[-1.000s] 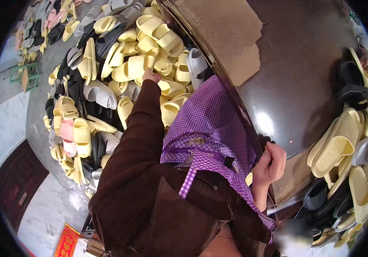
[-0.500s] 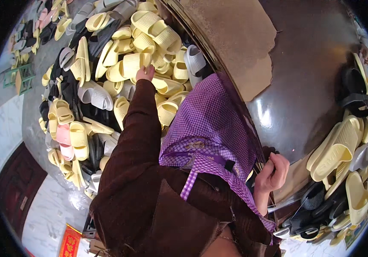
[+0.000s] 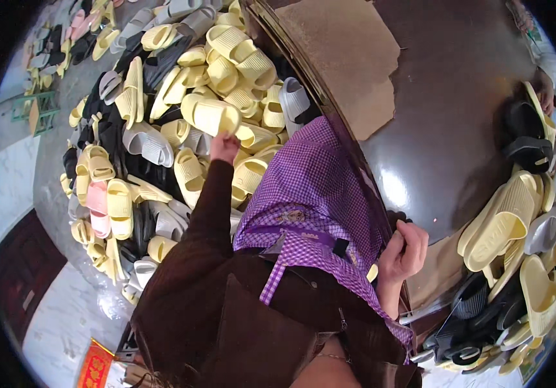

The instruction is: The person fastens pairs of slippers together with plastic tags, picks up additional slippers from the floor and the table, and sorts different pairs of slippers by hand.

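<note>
My left hand (image 3: 224,147) reaches out over a big heap of slippers, fingers closed on the near end of a pale yellow slide slipper (image 3: 211,116). That slipper is tipped up above the others. Around it lie more yellow slippers, and a grey slipper (image 3: 149,143) sits left of my wrist. My right hand (image 3: 406,251) is at the near edge of the dark table (image 3: 443,123), its fingers curled in. A small dark patch shows beside its fingertips; what it holds, if anything, is hidden.
A torn sheet of brown cardboard (image 3: 339,61) covers part of the tabletop. Yellow, black and grey slippers are stacked at the table's right (image 3: 498,220). A purple checked apron (image 3: 313,187) lies over my lap against the table edge. Another person's hand (image 3: 545,100) shows far right.
My left hand has taken hold of a yellow slipper, lifting it and drawing it slightly towards me. My right hand stays curled by the table edge.
</note>
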A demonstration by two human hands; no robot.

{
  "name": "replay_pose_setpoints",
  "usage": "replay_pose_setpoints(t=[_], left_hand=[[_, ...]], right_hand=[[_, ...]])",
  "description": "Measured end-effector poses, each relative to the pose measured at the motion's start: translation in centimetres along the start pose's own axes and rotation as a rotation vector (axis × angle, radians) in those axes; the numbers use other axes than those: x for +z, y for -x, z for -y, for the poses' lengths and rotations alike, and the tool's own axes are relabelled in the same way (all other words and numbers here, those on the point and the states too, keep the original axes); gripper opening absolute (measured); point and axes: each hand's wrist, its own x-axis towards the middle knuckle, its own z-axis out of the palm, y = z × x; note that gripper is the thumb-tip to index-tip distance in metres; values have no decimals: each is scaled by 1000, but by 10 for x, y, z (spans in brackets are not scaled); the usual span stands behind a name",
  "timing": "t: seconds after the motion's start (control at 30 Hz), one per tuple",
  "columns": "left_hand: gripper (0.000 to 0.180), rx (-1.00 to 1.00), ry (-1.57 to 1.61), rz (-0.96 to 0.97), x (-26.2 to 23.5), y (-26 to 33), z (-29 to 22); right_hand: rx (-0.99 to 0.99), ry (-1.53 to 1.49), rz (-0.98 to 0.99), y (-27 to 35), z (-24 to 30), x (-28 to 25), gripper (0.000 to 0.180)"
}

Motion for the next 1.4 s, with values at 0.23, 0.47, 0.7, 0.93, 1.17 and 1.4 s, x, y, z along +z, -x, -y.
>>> replay_pose_setpoints(t=[0.23, 0.47, 0.7, 0.93, 1.17, 1.4], left_hand=[[25, 225, -340, 300, 55, 151, -19], [36, 423, -388, 604, 152, 274, -41], [36, 465, -518, 900, 229, 360, 10], [37, 425, -785, 1079, 234, 408, 107], [43, 0, -949, 1305, 245, 403, 118], [46, -16, -792, 1309, 277, 383, 86]], right_hand=[[-112, -112, -17, -3, 2, -9, 18], [-32, -495, 13, 6, 1, -20, 21], [15, -931, 120, 3, 21, -40, 25], [214, -996, -94, 20, -15, -43, 25], [396, -1301, -285, 35, -38, -67, 20], [613, -1633, -183, 44, -52, -86, 28]])
